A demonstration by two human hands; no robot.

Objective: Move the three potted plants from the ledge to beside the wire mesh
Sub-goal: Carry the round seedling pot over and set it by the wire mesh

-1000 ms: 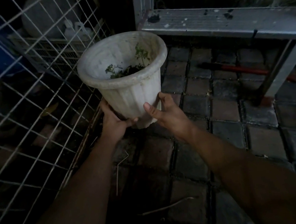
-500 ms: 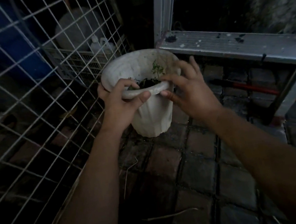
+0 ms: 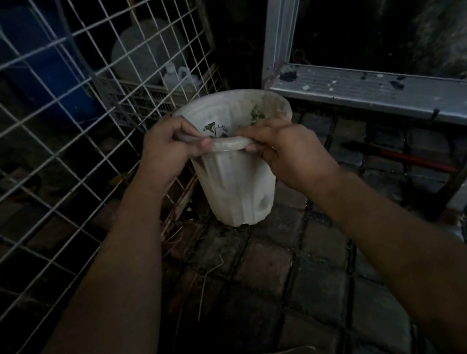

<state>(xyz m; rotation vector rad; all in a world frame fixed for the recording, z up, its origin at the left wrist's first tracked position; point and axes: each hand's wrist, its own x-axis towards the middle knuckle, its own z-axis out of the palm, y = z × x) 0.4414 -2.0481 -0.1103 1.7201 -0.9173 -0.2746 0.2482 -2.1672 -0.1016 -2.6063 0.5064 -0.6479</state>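
- Nearest the camera, two bare forearms reach forward over a dark floor (image 3: pixel 268 267) of square paving stones. A thin dry stalk (image 3: pixel 273 352) lies across the stones between them.
- Further on, the left hand (image 3: pixel 168 149) grasps the near-left part of a pot's rim, with its fingers curled over the lip.
- Level with it, the right hand (image 3: pixel 282 152) grasps the near-right part of the same rim. Its fingers are hooked over the top and its thumb is tucked beneath the lip.
- The pot (image 3: pixel 239 188) is white, ribbed and grubby. It stands roughly upright between the hands, and its base meets the paving stones.
- The pot sits just beside the bottom edge of the wire mesh (image 3: pixel 43 142), which rises along its left side. Whether the two touch cannot be told.
- Small green sprigs (image 3: pixel 256 114) show inside the pot, against its far wall.
- Dry twigs (image 3: pixel 174 235) lie on the floor at the foot of the mesh, near the pot's base.
- Behind the mesh stands a pale slatted crate (image 3: pixel 142 99) with white jugs (image 3: pixel 180 78) in it.
- A blue barrel (image 3: pixel 43 71) stands further left behind the mesh.
- To the right and beyond the pot runs a flecked metal ledge (image 3: pixel 393 90), raised on legs.
- A red-handled tool (image 3: pixel 411 158) lies on the paving under the ledge.
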